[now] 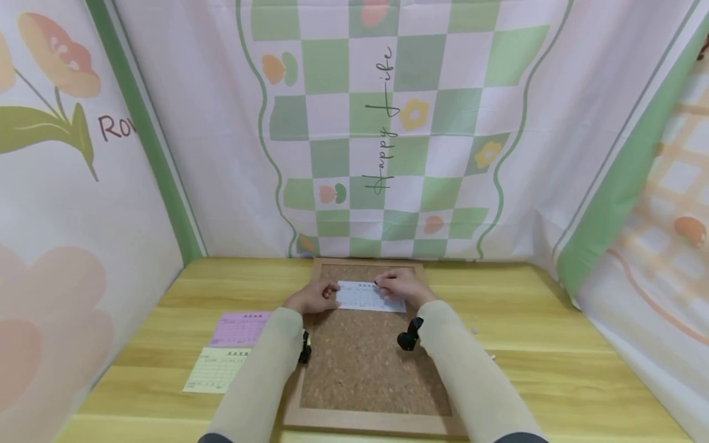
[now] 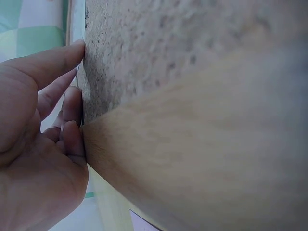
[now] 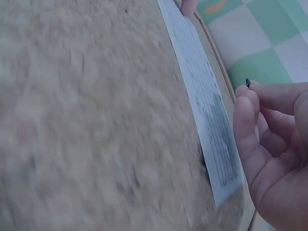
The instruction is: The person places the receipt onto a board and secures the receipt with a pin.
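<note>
Rising behind the wooden table (image 1: 520, 307), a green-checked curtain (image 1: 471, 141) spans the far side. On the table lies a cork board (image 1: 365, 369), its long axis running away from the person, a pale wooden frame (image 1: 371, 419) bounding the cork. The left sleeve (image 1: 260, 381) and right sleeve (image 1: 471, 369) cover parts of its sides. Thumb and forefinger apart, the left hand (image 1: 314, 297) touches the left end of a white card (image 1: 362, 300); its other fingers bend beside the frame. The card rests on the cork near the far end, long axis left to right, its heading along the far edge. Left of the board, a yellow sheet (image 1: 213, 372) lies nearer than a purple sheet (image 1: 238, 329), both partly hidden by the left sleeve. Thumb and fingertip together, the right hand (image 1: 404, 287) pinches a small black pin (image 3: 248, 83) at the card's far edge; contact is unclear. Tiny pale bits (image 1: 492, 356) lie right of the board.
</note>
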The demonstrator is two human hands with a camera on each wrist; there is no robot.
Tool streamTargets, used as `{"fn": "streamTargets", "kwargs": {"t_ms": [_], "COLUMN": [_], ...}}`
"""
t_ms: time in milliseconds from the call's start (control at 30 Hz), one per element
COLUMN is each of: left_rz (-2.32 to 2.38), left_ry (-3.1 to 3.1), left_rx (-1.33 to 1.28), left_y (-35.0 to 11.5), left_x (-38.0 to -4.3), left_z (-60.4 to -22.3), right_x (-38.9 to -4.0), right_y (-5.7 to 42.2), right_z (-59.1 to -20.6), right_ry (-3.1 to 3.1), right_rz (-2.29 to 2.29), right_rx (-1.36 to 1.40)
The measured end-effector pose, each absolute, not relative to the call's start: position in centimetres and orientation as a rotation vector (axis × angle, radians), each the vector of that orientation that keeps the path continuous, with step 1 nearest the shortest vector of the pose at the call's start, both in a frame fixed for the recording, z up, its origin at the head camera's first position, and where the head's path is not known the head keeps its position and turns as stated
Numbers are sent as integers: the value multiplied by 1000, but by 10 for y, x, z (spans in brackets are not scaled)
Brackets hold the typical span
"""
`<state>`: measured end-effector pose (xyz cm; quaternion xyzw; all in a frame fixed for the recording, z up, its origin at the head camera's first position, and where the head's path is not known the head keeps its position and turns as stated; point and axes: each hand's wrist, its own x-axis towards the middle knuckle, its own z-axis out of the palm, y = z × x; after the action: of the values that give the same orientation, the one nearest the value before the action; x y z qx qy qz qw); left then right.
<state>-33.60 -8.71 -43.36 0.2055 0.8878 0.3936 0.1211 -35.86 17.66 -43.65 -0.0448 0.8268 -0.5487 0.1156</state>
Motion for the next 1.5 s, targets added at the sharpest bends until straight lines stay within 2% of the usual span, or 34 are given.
{"fn": "streamTargets", "kwargs": {"t_ms": [300, 667, 1500], "left_rz": [1136, 1135, 1129], "left_ry": [2604, 2603, 2586], "left_rx": [619, 613, 593], "left_y": [-88, -85, -87], "left_x": [-334, -338, -335], "left_z": [-434, -434, -433], "right_x": [-358, -365, -368], "right_y": [158, 150, 136], "right_z": [-436, -439, -442], "right_ry": [2462, 2495, 2629], "right_rz": [-1592, -1619, -1505], "right_rx": [-9, -105, 52]}}
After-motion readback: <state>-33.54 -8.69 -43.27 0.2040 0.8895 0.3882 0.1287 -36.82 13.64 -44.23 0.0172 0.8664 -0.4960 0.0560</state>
